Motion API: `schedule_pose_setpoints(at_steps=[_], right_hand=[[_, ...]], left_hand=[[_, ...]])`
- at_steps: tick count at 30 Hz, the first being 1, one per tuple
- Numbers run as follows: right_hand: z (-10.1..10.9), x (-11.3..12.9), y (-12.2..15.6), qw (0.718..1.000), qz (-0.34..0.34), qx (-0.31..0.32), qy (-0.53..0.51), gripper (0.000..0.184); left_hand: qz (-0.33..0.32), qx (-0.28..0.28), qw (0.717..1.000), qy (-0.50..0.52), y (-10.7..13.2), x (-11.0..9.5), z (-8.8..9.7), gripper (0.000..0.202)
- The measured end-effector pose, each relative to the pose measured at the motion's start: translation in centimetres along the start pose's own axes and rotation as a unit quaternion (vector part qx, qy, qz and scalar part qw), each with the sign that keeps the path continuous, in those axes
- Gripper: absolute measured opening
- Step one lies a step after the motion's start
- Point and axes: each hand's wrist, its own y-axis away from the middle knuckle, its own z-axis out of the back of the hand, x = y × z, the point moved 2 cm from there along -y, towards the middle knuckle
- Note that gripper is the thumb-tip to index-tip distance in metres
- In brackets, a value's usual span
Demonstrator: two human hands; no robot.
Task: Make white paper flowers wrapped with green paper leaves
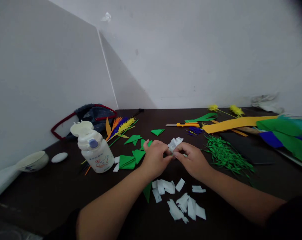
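My left hand (157,158) and my right hand (192,160) meet fingertip to fingertip over the middle of the dark table. Both are closed in a pinch. A bit of green shows between the tips, but what they hold is too small and covered to name. Right behind the fingers is a crumpled white piece of paper (175,143); whether they touch it I cannot tell. Folded green paper pieces (127,161) lie beside my left hand. Nearer to me, below the hands, several torn white paper strips (188,206) are scattered.
To the left stand a white bottle (97,153) with its lid up and a bowl (33,161). A yellow utility knife (188,124), blade out, lies behind the hands. Shredded green paper (225,153) and a yellow strip (238,123) are at right. A wall (185,66) rises behind the table.
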Motion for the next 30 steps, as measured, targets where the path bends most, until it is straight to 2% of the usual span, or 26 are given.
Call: schedule_pose_setpoints(at_steps=[3, 6, 8, 11, 13, 17, 21, 25, 30], right_hand=[[0.3, -0.1, 0.0, 1.0, 0.014, -0.015, 0.019, 0.011], [0.5, -0.5, -0.1, 1.0, 0.0, -0.01, -0.022, 0.014], [0.5, -0.9, -0.1, 0.993, -0.03, 0.005, -0.118, 0.013], [0.1, -1.3, -0.2, 0.952, -0.085, 0.046, -0.291, 0.025], [-0.1, -1.4, -0.2, 0.933, -0.093, 0.064, -0.342, 0.027], [-0.2, -1.1, -0.1, 0.936, -0.075, 0.059, -0.338, 0.009], [-0.1, -1.0, -0.1, 0.946, -0.103, 0.036, -0.305, 0.019], [-0.1, -1.2, -0.2, 0.961, -0.101, 0.003, -0.258, 0.025], [-0.2, -1.6, -0.3, 0.954, -0.112, -0.011, -0.277, 0.03]], left_hand=[[0.028, 0.011, 0.999, 0.037, -0.1, 0.2, -0.2, 0.013], [0.054, 0.024, 0.994, 0.096, -0.2, 0.3, -0.3, 0.015], [0.073, 0.043, 0.982, 0.168, -0.2, 0.4, -0.3, 0.014], [0.106, 0.074, 0.946, 0.299, -0.2, 0.3, -0.5, 0.015], [0.124, 0.087, 0.92, 0.363, -0.1, 0.2, -0.7, 0.016], [0.146, 0.116, 0.891, 0.413, 0.2, -0.1, -1.0, 0.019], [0.147, 0.141, 0.884, 0.421, 0.2, -0.4, -1.0, 0.018], [0.13, 0.152, 0.888, 0.414, 0.2, -0.6, -0.8, 0.016], [0.116, 0.168, 0.887, 0.414, 0.3, -0.6, -0.9, 0.018]])
